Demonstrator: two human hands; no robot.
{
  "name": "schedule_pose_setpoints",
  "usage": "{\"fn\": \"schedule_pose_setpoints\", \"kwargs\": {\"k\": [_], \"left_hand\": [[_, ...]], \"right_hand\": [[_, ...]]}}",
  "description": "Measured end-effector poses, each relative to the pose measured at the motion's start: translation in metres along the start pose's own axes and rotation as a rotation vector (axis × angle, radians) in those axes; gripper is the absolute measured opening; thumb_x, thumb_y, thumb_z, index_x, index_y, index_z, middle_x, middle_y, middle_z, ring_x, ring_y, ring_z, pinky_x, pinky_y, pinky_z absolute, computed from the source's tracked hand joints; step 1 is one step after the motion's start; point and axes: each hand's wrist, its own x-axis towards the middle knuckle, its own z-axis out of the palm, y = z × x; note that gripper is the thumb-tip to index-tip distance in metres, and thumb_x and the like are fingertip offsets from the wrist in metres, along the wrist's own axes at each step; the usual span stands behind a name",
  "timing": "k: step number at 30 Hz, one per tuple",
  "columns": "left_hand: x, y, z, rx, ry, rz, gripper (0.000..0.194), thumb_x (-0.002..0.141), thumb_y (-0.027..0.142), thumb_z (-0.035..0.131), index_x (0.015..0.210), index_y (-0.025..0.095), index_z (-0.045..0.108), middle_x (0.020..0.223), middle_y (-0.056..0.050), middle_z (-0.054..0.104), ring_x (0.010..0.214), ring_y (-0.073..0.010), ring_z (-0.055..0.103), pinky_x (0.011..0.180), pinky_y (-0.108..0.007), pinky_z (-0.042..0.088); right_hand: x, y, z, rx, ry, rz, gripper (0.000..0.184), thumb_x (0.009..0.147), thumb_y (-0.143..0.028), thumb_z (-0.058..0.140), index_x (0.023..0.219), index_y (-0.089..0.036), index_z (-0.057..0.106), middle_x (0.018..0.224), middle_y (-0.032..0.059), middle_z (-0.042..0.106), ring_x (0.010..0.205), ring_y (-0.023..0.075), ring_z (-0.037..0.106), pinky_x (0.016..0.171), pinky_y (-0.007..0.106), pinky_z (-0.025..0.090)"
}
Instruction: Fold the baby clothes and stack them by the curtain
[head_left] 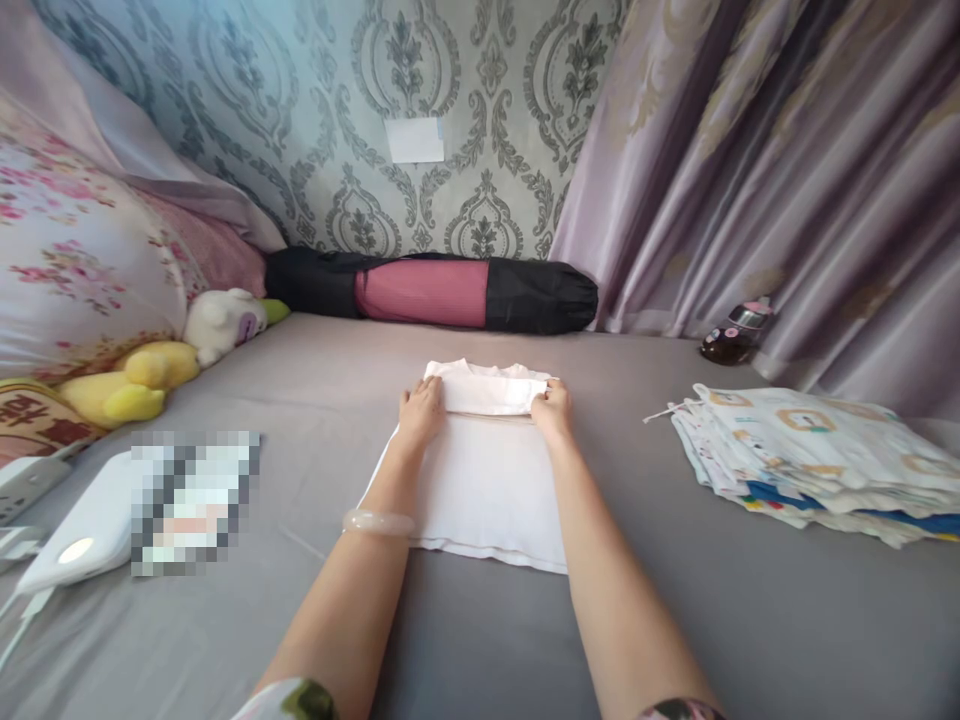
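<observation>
A plain white shirt (491, 480) lies on the grey bed sheet in front of me, its neckline at the far end. Across its upper part runs a flat folded band of the same cloth. My left hand (422, 408) is closed at the left end of this band, its fingers over the cloth and its fingertips partly hidden. At the right end, my right hand (553, 407) pinches the band's edge between thumb and fingers. A pale bangle (379, 522) circles my left forearm.
Folded printed clothes (817, 450) are stacked at the right, with a dark bottle (739, 332) behind. A black and pink roll (424, 292) lies along the wall. At left are plush toys (221, 325), a white device (94, 520) with cables and a power strip (30, 487).
</observation>
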Motion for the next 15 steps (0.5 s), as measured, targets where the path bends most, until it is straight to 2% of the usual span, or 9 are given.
{"fn": "schedule_pose_setpoints", "kwargs": {"k": [3, 7, 15], "left_hand": [[0.0, 0.0, 0.002, 0.005, 0.019, -0.016, 0.045, 0.095, 0.02, 0.027, 0.136, 0.021, 0.045, 0.152, -0.009, 0.041, 0.141, -0.0266, 0.033, 0.113, -0.053, 0.026], [-0.001, 0.005, 0.005, 0.016, 0.046, -0.047, 0.044, 0.099, 0.035, 0.023, 0.133, 0.022, 0.048, 0.151, -0.008, 0.042, 0.14, -0.0266, 0.035, 0.113, -0.053, 0.026], [-0.005, 0.007, 0.009, 0.128, 0.083, 0.004, 0.048, 0.099, 0.041, 0.022, 0.134, 0.02, 0.048, 0.151, -0.01, 0.04, 0.138, -0.0296, 0.035, 0.111, -0.055, 0.026]], "right_hand": [[-0.007, -0.002, -0.006, -0.11, -0.009, 0.019, 0.043, 0.086, -0.009, 0.043, 0.127, -0.012, 0.055, 0.107, 0.0137, 0.069, 0.104, 0.0221, 0.064, 0.09, 0.03, 0.048], [-0.014, -0.009, -0.014, -0.199, -0.05, 0.039, 0.041, 0.09, -0.011, 0.04, 0.129, -0.013, 0.051, 0.107, 0.0133, 0.068, 0.106, 0.0226, 0.063, 0.089, 0.03, 0.047], [-0.021, -0.019, -0.026, -0.243, -0.094, 0.066, 0.038, 0.092, -0.009, 0.038, 0.128, -0.013, 0.05, 0.107, 0.0161, 0.066, 0.104, 0.0239, 0.064, 0.086, 0.031, 0.046]]}}
